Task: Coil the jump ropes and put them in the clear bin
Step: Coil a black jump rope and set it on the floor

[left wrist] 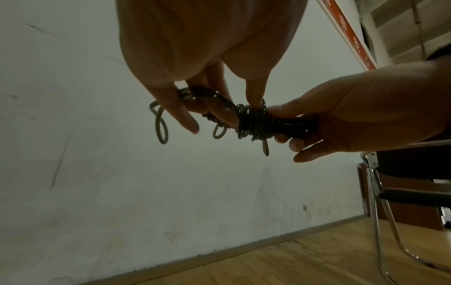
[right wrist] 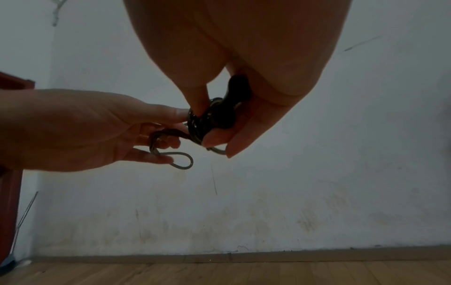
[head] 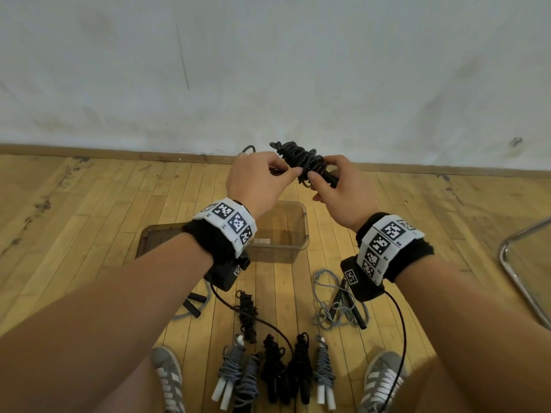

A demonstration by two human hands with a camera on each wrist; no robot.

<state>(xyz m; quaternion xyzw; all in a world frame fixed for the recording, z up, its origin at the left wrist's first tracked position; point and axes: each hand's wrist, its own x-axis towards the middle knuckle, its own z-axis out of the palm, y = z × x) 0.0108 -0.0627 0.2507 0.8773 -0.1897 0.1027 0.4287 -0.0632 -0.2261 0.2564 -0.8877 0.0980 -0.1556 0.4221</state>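
Holding a black jump rope (head: 301, 160) up at chest height against the wall, the person is finishing its bundle. The right hand (head: 337, 189) is clenched around the paired handles with the thumb pressing on the wraps, while the left hand (head: 256, 180) pinches the rope's free loop end between thumb and fingers, a small loop (left wrist: 161, 125) poking out beyond them.

The clear bin (head: 286, 234) sits on the wood floor below the hands and looks empty apart from something small and pale at its bottom. Five wound bundles (head: 274, 371) lie between the shoes; a loose grey rope (head: 337, 305) waits to the right.

Risk, as I judge it: the glossy cord looks springy, so if the left pinch slackens before the end is tucked, the wraps could unwind. A loosely tucked tail could also snag on the bin's rim.

Whether the tail is already threaded under a wrap is hidden by the fingers. Both wrist views are dim, and the left forearm covers the bin's near left part.
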